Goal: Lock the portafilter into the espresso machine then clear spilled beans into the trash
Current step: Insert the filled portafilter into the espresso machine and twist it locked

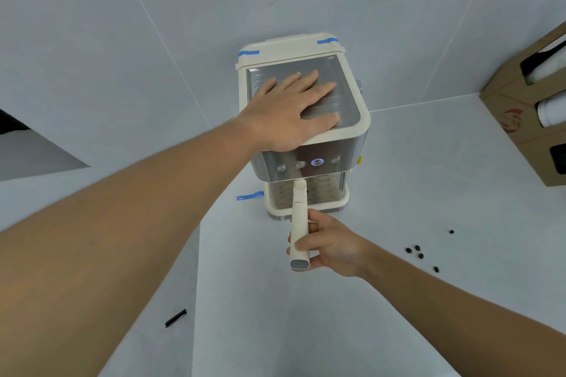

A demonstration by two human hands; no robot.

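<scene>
A cream and steel espresso machine (333, 147) stands against the tiled wall on the white counter. My left hand (288, 110) lies flat on its metal top tray, fingers spread. The cream portafilter handle (299, 223) sticks out toward me from under the button panel, its head hidden beneath the machine's front. My right hand (329, 243) is wrapped around the lower end of that handle. Several dark coffee beans (418, 252) lie scattered on the counter to the right of the machine.
A brown cardboard cup holder box (517, 95) with white cups stands at the right edge. A small black stick (175, 318) lies on the counter at lower left. Blue tape (249, 195) marks the machine's left base. A dark opening (12, 125) shows at far left.
</scene>
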